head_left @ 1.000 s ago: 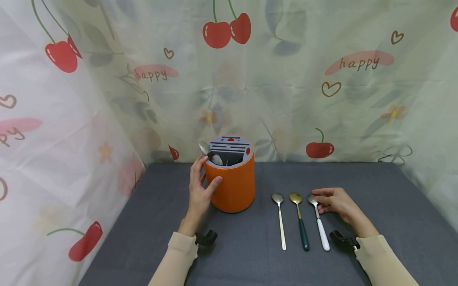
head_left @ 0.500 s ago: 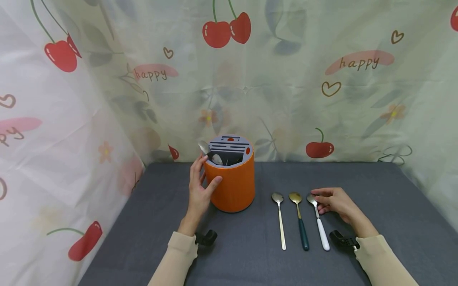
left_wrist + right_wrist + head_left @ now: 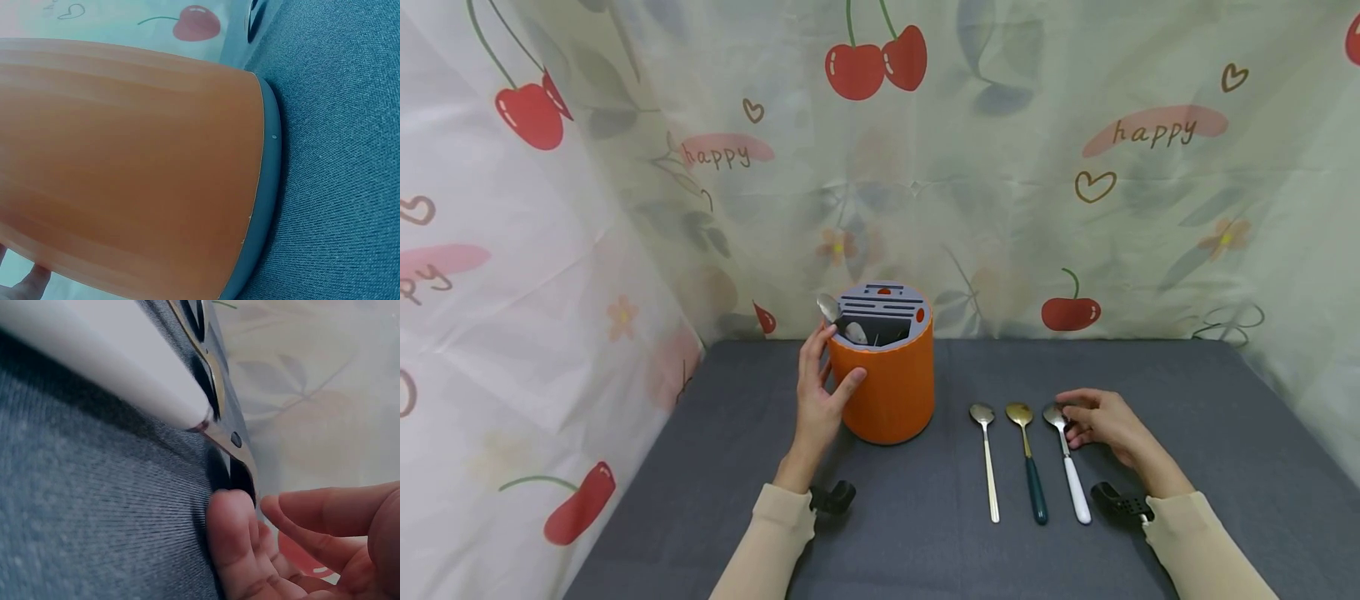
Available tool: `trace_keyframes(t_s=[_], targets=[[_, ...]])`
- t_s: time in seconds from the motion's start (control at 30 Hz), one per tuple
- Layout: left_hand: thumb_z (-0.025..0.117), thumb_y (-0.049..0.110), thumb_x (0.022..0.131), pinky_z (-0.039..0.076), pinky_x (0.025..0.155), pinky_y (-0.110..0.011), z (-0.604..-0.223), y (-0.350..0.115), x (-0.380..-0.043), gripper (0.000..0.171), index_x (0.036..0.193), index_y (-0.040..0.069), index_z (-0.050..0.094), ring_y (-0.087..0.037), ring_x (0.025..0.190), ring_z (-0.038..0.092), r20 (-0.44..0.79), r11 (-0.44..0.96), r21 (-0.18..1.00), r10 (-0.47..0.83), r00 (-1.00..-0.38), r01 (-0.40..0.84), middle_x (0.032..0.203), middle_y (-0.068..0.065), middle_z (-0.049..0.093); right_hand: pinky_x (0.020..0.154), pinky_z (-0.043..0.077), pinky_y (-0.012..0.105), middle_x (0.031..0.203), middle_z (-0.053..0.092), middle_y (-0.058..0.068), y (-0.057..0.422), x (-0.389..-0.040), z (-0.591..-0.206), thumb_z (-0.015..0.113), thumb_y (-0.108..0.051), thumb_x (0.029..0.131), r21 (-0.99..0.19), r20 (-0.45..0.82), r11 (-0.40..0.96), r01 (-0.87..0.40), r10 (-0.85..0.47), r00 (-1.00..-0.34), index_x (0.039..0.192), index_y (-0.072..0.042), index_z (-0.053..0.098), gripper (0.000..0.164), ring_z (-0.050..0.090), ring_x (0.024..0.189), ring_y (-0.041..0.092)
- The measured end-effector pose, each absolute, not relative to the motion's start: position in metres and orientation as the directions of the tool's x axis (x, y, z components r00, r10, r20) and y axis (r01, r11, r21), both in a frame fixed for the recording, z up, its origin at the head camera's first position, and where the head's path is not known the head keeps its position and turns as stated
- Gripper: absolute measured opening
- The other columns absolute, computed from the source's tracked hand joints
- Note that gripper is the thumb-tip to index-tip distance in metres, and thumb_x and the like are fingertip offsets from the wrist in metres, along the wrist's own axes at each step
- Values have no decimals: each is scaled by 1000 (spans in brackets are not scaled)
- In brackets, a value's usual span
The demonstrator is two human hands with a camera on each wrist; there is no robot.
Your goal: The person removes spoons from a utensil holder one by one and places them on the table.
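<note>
In the head view my left hand (image 3: 818, 396) holds the orange utensil holder (image 3: 891, 396), thumb on its front and fingers round its left side. The left wrist view shows the holder's wall (image 3: 137, 169) up close. A spoon bowl (image 3: 828, 307) sticks up at its left rim, and another spoon bowl (image 3: 854, 333) shows inside the opening. My right hand (image 3: 1103, 427) is at the bowl of a white-handled spoon (image 3: 1075, 487) lying on the table. In the right wrist view its fingertips (image 3: 230, 515) are close by the bowl, loosely bent; contact is unclear.
Left of the white-handled spoon lie a green-handled spoon (image 3: 1034, 483) with a golden bowl and a pale-handled spoon (image 3: 988, 475), side by side. Dark grey cloth (image 3: 910, 533) covers the table. A patterned curtain (image 3: 1000, 200) hangs behind it and on the left.
My right hand's forefinger has lifted a little from the spoon's bowl, and the fingers have spread slightly. The left hand, holder and spoons stay as they were.
</note>
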State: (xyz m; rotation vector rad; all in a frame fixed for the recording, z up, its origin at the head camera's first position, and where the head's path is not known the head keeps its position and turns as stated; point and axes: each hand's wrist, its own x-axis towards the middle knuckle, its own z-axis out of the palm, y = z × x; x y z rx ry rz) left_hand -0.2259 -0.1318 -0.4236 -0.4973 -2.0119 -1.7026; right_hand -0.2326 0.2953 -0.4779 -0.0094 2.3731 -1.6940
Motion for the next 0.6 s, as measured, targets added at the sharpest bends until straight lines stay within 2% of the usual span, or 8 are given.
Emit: trace_keyframes(t_s=[0.3, 0.6], targets=[[70, -3, 96, 25, 118, -72, -421, -130, -224, 68, 156, 8, 41, -36, 151, 29, 569, 182, 812, -37, -821, 555, 167, -16, 26, 62, 62, 37, 106, 62, 25, 293, -232, -467, 48, -7, 108, -915, -83, 396, 73, -9, -996, 140, 16, 50, 40, 67, 73, 20], [70, -3, 96, 24, 117, -73, -420, -129, -223, 68, 156, 7, 40, -37, 151, 29, 568, 184, 813, -35, -823, 553, 167, -17, 25, 69, 63, 41, 111, 60, 31, 284, -227, -451, 49, -7, 108, -916, 11, 400, -12, -4, -1000, 138, 12, 55, 36, 70, 78, 22]])
